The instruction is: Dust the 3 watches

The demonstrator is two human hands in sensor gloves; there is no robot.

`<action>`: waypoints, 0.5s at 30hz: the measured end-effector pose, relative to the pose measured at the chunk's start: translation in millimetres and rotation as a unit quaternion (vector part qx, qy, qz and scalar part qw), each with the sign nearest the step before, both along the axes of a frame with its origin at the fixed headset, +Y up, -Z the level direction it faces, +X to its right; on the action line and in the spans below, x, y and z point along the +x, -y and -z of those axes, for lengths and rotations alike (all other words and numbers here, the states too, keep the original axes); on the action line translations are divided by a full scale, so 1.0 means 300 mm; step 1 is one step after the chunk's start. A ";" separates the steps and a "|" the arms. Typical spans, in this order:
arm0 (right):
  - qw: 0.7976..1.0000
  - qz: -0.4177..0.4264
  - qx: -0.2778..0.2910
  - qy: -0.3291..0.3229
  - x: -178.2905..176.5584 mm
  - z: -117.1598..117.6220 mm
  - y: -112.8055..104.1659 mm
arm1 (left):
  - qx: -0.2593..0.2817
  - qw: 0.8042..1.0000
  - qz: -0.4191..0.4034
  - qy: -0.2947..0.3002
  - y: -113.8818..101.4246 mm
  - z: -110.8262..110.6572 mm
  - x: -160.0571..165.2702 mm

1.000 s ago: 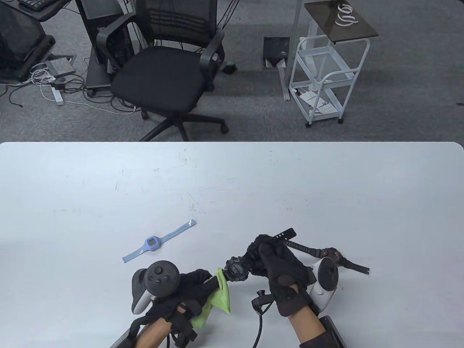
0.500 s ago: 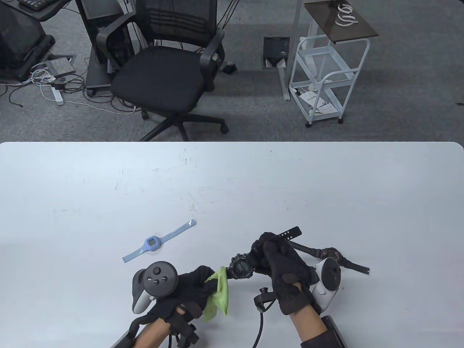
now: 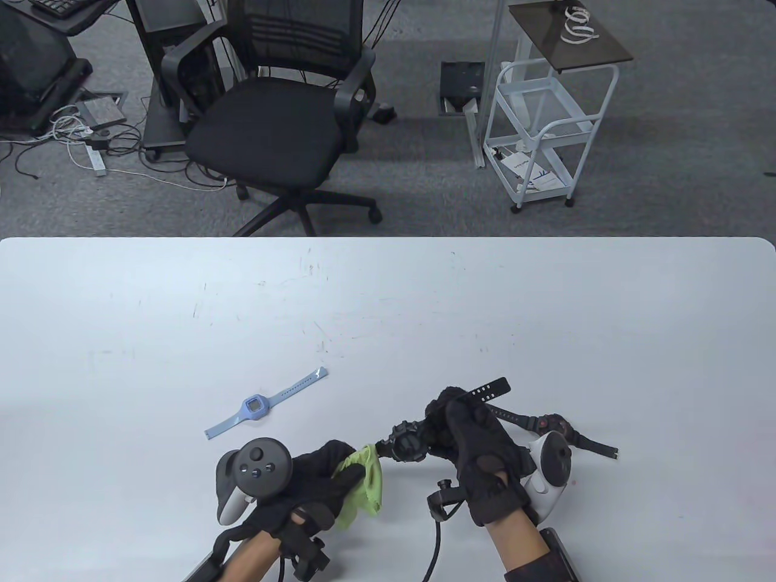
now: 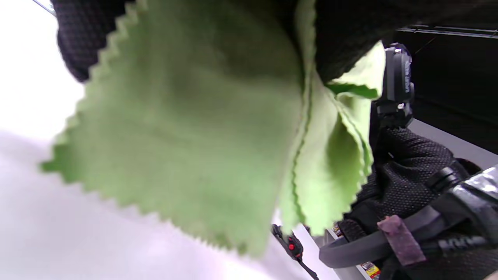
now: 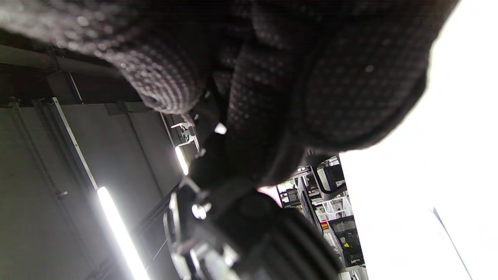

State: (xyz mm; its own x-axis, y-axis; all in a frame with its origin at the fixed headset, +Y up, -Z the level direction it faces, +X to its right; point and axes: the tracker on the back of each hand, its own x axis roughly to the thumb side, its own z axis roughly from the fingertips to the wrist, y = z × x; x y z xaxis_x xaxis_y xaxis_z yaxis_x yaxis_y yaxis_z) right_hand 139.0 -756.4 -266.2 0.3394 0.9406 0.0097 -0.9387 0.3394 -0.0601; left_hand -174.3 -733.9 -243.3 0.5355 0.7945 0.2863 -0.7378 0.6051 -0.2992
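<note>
The chunky black digital watch with a resin strap (image 3: 407, 447) serves as the reference point. Nearest the person, the left hand (image 3: 315, 479) pinches a green microfibre cloth with pinked edges (image 3: 364, 488) between curled fingers; the cloth's top fold sits just left of the watch case, touching or nearly touching it. The cloth appears soft and limp, so only the part bunched at the fingertips is likely to wipe with any pressure.

The right hand (image 3: 479, 448) grips the black watch by its strap, right of the case. The case projects free to the left and the strap tail (image 3: 488, 390) sticks out beyond the fingers. The watch is judged light, its case rigid, its strap flexible; holding close to the case should steady it.

Behind and right lies a black watch with red accents (image 3: 555, 427), on the white table (image 3: 545, 303). Behind and left, well apart, lies a pale blue plastic watch (image 3: 254, 405), flat.
</note>
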 end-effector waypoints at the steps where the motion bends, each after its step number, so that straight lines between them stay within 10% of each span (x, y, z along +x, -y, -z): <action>1: 1.000 0.001 -0.001 0.002 0.000 0.000 0.000 | 0.005 1.000 -0.003 -0.002 -0.002 -0.002 -0.002; 15: 1.000 0.022 -0.012 0.007 0.003 -0.005 -0.003 | 0.016 0.999 -0.029 -0.023 -0.002 -0.002 -0.020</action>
